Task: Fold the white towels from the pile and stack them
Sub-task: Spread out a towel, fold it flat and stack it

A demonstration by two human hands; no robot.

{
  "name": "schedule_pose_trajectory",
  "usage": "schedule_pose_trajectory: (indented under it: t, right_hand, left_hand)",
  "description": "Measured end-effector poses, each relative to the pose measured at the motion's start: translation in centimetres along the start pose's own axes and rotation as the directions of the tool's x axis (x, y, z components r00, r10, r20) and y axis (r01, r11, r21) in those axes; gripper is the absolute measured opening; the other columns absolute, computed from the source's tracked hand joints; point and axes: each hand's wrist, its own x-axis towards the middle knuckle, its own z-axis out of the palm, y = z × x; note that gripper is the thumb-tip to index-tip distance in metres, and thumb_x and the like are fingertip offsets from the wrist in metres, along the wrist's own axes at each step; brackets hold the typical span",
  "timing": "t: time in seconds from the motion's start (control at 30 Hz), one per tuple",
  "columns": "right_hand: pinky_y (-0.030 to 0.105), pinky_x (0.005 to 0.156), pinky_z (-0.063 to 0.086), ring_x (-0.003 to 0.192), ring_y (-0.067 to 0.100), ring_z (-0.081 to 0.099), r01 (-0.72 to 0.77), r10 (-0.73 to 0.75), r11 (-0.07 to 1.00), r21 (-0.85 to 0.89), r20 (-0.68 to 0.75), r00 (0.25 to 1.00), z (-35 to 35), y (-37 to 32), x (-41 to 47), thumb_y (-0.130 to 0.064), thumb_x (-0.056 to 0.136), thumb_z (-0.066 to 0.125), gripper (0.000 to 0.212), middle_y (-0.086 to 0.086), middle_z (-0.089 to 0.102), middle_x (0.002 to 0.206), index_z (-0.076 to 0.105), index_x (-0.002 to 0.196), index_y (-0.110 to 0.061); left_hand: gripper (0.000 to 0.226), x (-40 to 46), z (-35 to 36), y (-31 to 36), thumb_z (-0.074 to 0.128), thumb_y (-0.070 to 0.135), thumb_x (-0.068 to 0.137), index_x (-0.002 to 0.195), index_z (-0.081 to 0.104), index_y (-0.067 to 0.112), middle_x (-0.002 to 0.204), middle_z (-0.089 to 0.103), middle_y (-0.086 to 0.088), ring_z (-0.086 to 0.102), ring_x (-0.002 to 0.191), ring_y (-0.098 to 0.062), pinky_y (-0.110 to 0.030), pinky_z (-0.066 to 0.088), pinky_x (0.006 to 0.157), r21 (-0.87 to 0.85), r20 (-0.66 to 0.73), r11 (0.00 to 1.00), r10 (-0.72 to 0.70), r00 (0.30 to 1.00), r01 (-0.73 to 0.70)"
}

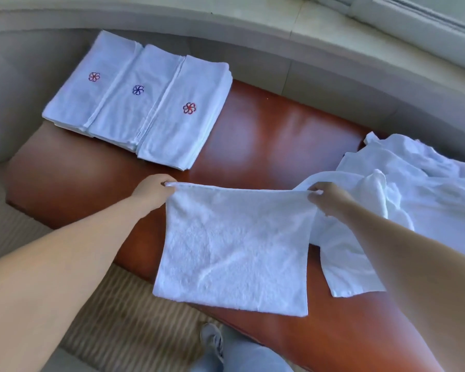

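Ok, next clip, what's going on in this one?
A person is folding towels at a glossy reddish-brown wooden table. The left hand and right hand each pinch a top corner of a plain white terry towel, holding it stretched over the table's near edge. Three folded white towels with flower emblems lie overlapping at far left; a crumpled pile of white towels waits at right.

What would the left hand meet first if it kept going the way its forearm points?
Probably the nearest stack of folded towels, the one with the red flower. Bare wooden table lies between it and the left hand; depth is uncertain.
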Motion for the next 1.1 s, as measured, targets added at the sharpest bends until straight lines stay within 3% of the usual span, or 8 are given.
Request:
schedule_pose_trajectory:
  t: [0.13,0.27,0.47,0.6,0.77,0.93,1.0,1.1]
  right_hand:
    - [0.023,0.045,0.053,0.047,0.014,0.064,-0.116,0.116,0.923,0.367,0.023,0.993,0.5,-1.1,2.5,-0.014,0.096,0.051,0.026,0.006,0.072,0.070,0.062,0.118,-0.018]
    - [0.023,0.058,0.060,0.065,0.016,0.070,-0.138,0.140,0.824,0.549,0.038,0.989,0.4,-2.1,3.3,-0.012,0.096,0.059,0.026,0.011,0.076,0.089,0.059,0.122,-0.009]
    - [0.027,0.075,0.058,0.080,0.019,0.070,-0.191,0.156,0.662,0.725,0.115,0.981,0.1,-1.5,0.9,-0.004,0.095,0.065,0.020,0.012,0.072,0.091,0.061,0.113,-0.011]
    - [0.028,0.076,0.059,0.080,0.018,0.071,-0.223,0.192,0.627,0.747,0.129,0.973,1.1,0.2,-2.3,-0.001,0.095,0.058,0.016,0.012,0.073,0.094,0.066,0.103,-0.012]
    - [0.028,0.071,0.059,0.080,0.019,0.073,-0.205,0.212,0.623,0.755,0.089,0.973,3.5,2.9,-7.1,-0.003,0.095,0.052,0.019,0.011,0.071,0.092,0.067,0.105,-0.010]
    - [0.026,0.059,0.060,0.075,0.020,0.073,-0.183,0.228,0.610,0.771,0.051,0.972,6.7,5.6,-11.6,-0.017,0.091,0.062,0.015,0.014,0.071,0.087,0.067,0.100,-0.006]
    - [0.022,0.054,0.060,0.064,0.015,0.069,-0.154,0.230,0.661,0.734,-0.003,0.973,8.3,6.7,-12.6,-0.021,0.092,0.066,0.019,0.013,0.069,0.081,0.070,0.099,-0.004]
    - [0.016,0.039,0.048,0.045,0.007,0.061,-0.117,0.220,0.768,0.629,-0.089,0.971,10.9,8.6,-13.7,-0.019,0.094,0.066,0.016,0.012,0.067,0.076,0.069,0.099,-0.004]
  left_hand:
    - [0.019,1.9,0.5,1.2,0.055,0.008,0.097,0.103,0.067,0.021,0.076,0.064,-0.007,0.060,0.056,-0.017,-0.033,0.057,0.066,-0.275,0.051,0.936,-0.216,0.975,0.222]
    - [0.017,2.8,0.1,2.4,0.056,0.007,0.100,0.112,0.062,0.017,0.098,0.076,-0.011,0.072,0.073,-0.022,-0.033,0.058,0.078,-0.402,0.070,0.872,-0.277,0.958,0.281]
    - [0.023,0.7,0.1,2.7,0.066,0.002,0.093,0.107,0.063,0.020,0.105,0.076,-0.008,0.072,0.085,-0.018,-0.028,0.055,0.079,-0.533,0.086,0.793,-0.296,0.951,0.295]
    - [0.022,-2.7,0.2,1.2,0.068,0.001,0.092,0.104,0.067,0.020,0.108,0.076,-0.007,0.073,0.087,-0.016,-0.027,0.056,0.076,-0.582,0.106,0.756,-0.293,0.950,0.299]
    - [0.021,-7.6,1.7,-1.8,0.061,-0.003,0.095,0.107,0.069,0.012,0.116,0.073,-0.013,0.071,0.108,-0.025,-0.035,0.055,0.099,-0.604,0.058,0.755,-0.279,0.959,0.256]
    - [0.009,-12.0,3.7,-5.2,0.064,0.011,0.094,0.102,0.069,0.012,0.115,0.068,-0.009,0.071,0.102,-0.024,-0.034,0.059,0.089,-0.639,0.022,0.736,-0.272,0.962,0.223]
    - [0.013,-13.0,4.8,-6.9,0.067,0.016,0.094,0.105,0.068,0.010,0.117,0.067,-0.009,0.071,0.100,-0.025,-0.030,0.060,0.080,-0.635,0.007,0.742,-0.273,0.962,0.215]
    - [0.014,-14.1,6.8,-9.5,0.071,0.020,0.094,0.089,0.064,0.010,0.118,0.066,-0.009,0.072,0.101,-0.027,-0.032,0.060,0.085,-0.576,0.001,0.788,-0.263,0.965,0.215]
